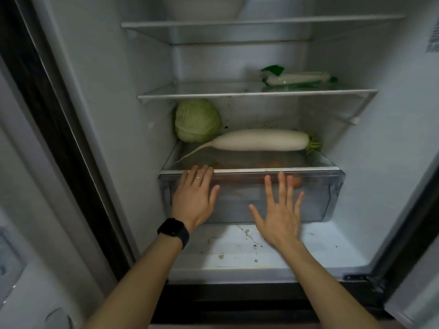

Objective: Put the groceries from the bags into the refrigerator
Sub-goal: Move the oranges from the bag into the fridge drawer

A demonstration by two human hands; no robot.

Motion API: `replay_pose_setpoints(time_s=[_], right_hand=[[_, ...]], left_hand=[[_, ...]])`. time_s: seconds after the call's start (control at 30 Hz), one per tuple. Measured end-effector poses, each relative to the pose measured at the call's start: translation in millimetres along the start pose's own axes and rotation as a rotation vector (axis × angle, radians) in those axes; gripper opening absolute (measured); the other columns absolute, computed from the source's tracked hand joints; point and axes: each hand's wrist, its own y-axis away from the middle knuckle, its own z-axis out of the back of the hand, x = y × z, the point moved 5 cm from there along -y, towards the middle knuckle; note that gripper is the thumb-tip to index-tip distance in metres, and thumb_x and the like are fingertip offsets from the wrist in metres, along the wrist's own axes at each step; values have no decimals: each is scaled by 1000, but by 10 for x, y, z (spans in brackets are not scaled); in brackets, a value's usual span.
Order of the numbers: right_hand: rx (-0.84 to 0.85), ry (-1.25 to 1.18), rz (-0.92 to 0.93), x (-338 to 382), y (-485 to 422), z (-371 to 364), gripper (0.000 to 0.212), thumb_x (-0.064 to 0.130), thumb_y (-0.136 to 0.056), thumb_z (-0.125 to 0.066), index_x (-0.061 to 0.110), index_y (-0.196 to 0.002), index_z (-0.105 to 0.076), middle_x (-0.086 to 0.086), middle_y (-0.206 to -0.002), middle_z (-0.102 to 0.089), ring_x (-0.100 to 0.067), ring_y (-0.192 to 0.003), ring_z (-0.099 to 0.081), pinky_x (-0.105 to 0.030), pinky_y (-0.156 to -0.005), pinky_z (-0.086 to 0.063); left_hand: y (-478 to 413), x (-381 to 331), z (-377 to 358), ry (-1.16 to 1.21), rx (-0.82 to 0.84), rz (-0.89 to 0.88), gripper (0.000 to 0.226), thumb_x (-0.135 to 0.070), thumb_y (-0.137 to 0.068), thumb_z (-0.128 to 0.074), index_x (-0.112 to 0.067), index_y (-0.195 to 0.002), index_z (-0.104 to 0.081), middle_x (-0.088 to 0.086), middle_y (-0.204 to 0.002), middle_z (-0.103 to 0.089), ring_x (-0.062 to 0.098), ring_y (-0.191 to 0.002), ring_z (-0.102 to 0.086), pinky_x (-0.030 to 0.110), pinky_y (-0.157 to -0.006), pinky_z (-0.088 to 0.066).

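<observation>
Against the front of the clear drawer [327, 193], low in the refrigerator [107, 91], both forearms reach forward. The left hand [193, 198], with a ring [198, 177] and a black watch [173, 230], lies flat, fingers straight, tips at the drawer's top edge, grasping nothing. The right hand [280, 210] is spread flat with its palm toward the drawer, holding nothing; it is blurred, so contact is unclear. Just above both hands a white radish [259, 140] lies on the shelf, its long axis running left to right, leafy end beyond the right hand, thin root toward the left fingertips. A cabbage [197, 121] sits above the left hand, touching the radish.
</observation>
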Motion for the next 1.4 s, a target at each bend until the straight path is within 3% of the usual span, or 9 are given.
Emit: replay_pose_setpoints(time_s=[0.23,0.4,0.53,0.63,0.8,0.97,1.13,1.3,1.4], right_hand=[[-5,14,12,-79,-36,-17,93,71,-91,-38,31,-158,12,-6,-167,17,-28,-153,14,-60,-120,0],[26,-5,21,-65,42,149,93,56,-94,-54,31,-159,7,-3,-167,16,-26,-153,15,-60,-119,-1],[170,-49,61,-64,88,468,91,49,-95,-54,34,-158,10,0,-167,17,-23,-153,18,-59,-121,0],[226,-182,70,-61,258,796,75,47,-98,-49,31,-160,-9,0,-168,-6,-20,-155,5,-54,-123,-4],[247,-374,124,-17,986,1275,55,44,-99,-50,31,-152,-39,8,-157,-40,-17,-152,-15,-45,-122,-16],[306,-529,214,126,1917,1611,42,45,-100,-51,34,-141,-54,12,-149,-50,-13,-149,-22,-45,-121,-23],[405,-590,320,386,2805,1760,38,44,-100,-51,33,-134,-61,11,-143,-55,-14,-146,-29,-42,-120,-26],[520,-650,415,863,3591,1760,36,46,-99,-50,34,-129,-65,13,-138,-60,-14,-143,-35,-41,-117,-31],[616,-695,495,1304,4060,1817,51,57,-95,-36,34,-129,-66,14,-137,-60,-15,-143,-37,-41,-117,-32]], left_hand=[[-38,-38,-34,-13,-135,3,50,-41,-100,-46,-9,-137,-55,12,-140,-57,35,-130,-50,49,-112,-33],[-28,-81,-8,-25,-65,35,51,-40,-99,-45,-9,-139,-54,12,-142,-56,35,-132,-48,50,-113,-33],[40,-146,196,13,175,89,61,-34,-101,-44,-16,-156,-25,6,-164,-22,28,-151,-17,49,-121,-13],[341,-333,485,44,198,144,65,-33,-97,-50,-25,-156,-25,3,-167,-9,25,-153,-7,52,-122,-9],[1358,-805,881,109,204,237,62,-40,-97,-49,-32,-155,-28,0,-167,-12,21,-153,-7,50,-123,-11],[2545,-1042,1143,112,227,367,58,-39,-96,-50,-38,-151,-34,-3,-164,-23,21,-150,-19,50,-123,-14],[3758,-995,1438,82,270,548,55,-41,-92,-50,-34,-146,-43,0,-158,-36,23,-143,-35,48,-115,-31],[4976,-886,1791,23,307,777,51,-41,-96,-48,-37,-147,-42,-4,-160,-33,19,-147,-28,45,-119,-23],[5658,-765,2085,-1,324,902,50,-41,-96,-49,-38,-146,-43,-5,-159,-34,19,-146,-29,45,-119,-24]])
